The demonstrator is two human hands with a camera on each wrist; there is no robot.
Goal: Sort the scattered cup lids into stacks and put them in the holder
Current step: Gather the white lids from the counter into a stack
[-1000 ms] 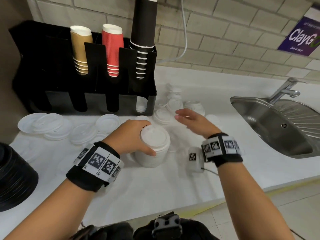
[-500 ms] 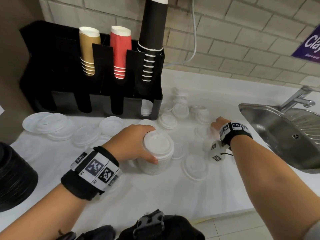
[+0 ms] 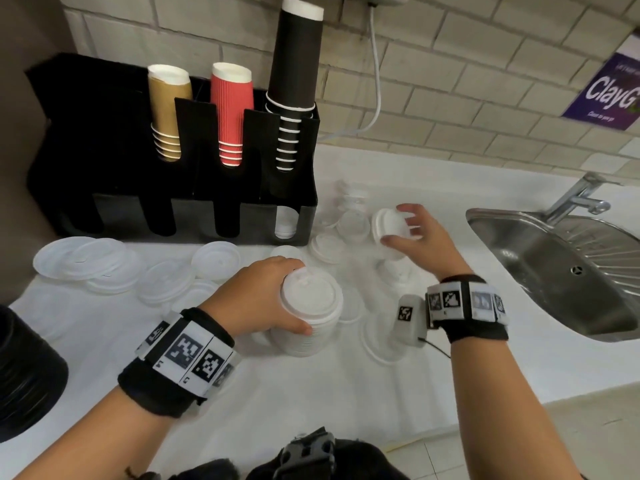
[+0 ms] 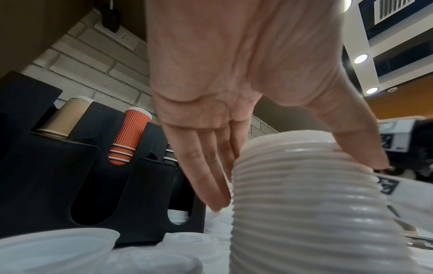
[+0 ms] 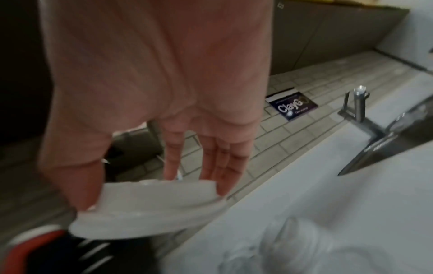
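Note:
A tall stack of white lids [image 3: 310,320] [image 4: 311,204] stands on the white counter, and my left hand [image 3: 266,296] [image 4: 234,129] grips it from the left, thumb at the front and fingers round the back. My right hand [image 3: 412,233] [image 5: 152,189] holds a single white lid [image 3: 388,226] [image 5: 150,205] tilted on edge in the air, pinched between thumb and fingers, right of the black holder [image 3: 173,216] [image 4: 77,176]. More loose white lids [image 3: 332,245] lie between the holder and my right hand. Flatter translucent lids [image 3: 104,268] lie to the left.
The holder carries brown [image 3: 168,112], red [image 3: 230,112] and black [image 3: 294,81] cup stacks; its right lower slot shows white lids [image 3: 285,223]. A steel sink [image 3: 561,271] with tap [image 3: 578,199] lies right. A black stack [image 3: 24,372] sits at the left edge.
My right hand has picked one lid off the counter and lifted it, tilted, moving back toward the left. My left hand has kept its grip on the tall stack.

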